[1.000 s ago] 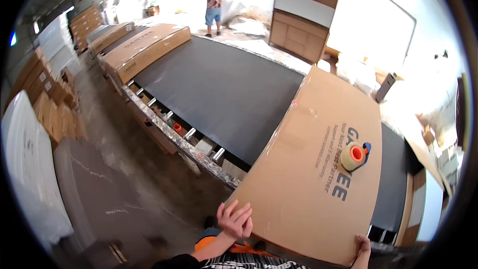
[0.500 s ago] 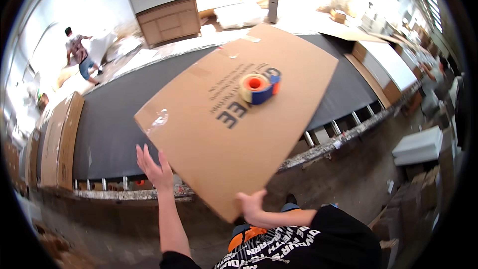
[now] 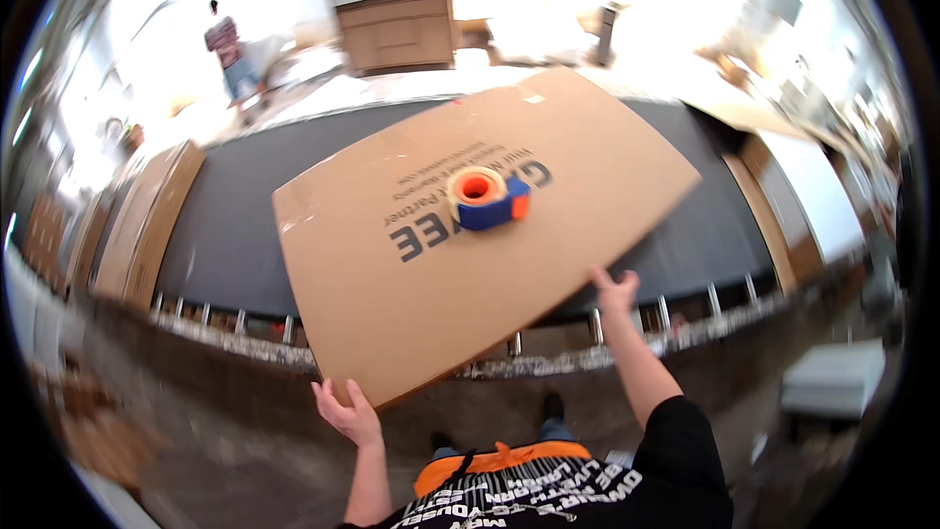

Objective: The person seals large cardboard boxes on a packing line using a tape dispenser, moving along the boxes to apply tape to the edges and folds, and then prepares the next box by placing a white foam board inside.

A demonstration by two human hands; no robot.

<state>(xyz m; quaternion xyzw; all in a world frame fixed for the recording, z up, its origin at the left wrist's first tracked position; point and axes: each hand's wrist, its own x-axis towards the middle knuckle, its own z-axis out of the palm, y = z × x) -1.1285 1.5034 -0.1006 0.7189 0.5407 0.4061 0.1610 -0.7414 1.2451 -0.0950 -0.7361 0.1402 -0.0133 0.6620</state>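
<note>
A: Where's the big carton (image 3: 470, 304)?
B: Flat-side up across the black conveyor belt (image 3: 235, 225), set askew, its near left corner jutting past the near rail. A tape dispenser (image 3: 490, 208) rests on top.
A: And the hands?
B: The left hand (image 3: 351, 417) is at that corner, fingers and thumb spread. The right hand (image 3: 616, 289) is at the near right edge; I can't tell whether it pinches the board or only pushes.
A: How far along does it look?
B: The top looks closed, with shiny tape near the left edge – that much seems done. Lining it up with the belt isn't, I'd judge.
A: Around it?
B: More cartons (image 3: 147, 225) on the left, a white-topped box (image 3: 818, 191) on the right, and a co-worker (image 3: 230, 49) standing far left.
</note>
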